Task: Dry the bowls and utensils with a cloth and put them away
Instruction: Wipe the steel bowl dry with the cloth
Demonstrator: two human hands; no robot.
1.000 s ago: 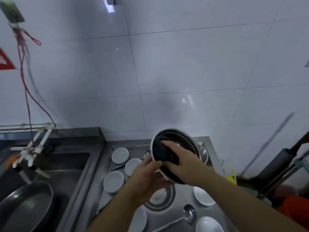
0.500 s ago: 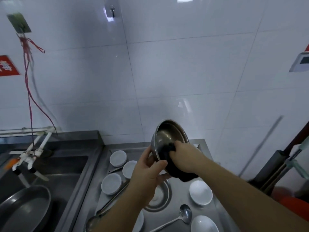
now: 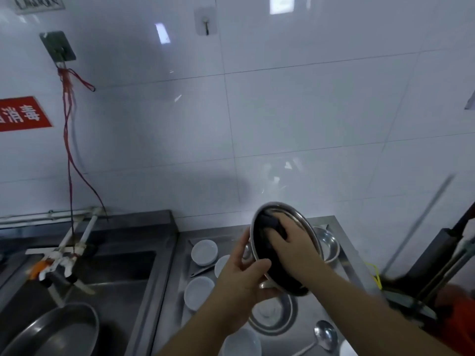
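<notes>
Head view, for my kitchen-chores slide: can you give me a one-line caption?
Left hand tilts a steel bowl while the right hand wipes inside with a dark cloth.

bowl (image 3: pixel 305 222) interior: mostly hidden by cloth (image 3: pixel 270 224) | pan (image 3: pixel 51 332): cut off (bottom-left edge)

L hand (image 3: pixel 243 276) raised mid-frame, fingers curled in grip, thumb on top. R hand (image 3: pixel 291 249) just beside, palm down, fingers pressed. Both forearms bare, angled up.

Steel counter (image 3: pixel 169 283), white dishes (image 3: pixel 204 252) (several), metal bowls (image 3: pixel 272 313), ladle (image 3: pixel 324 336)
</notes>
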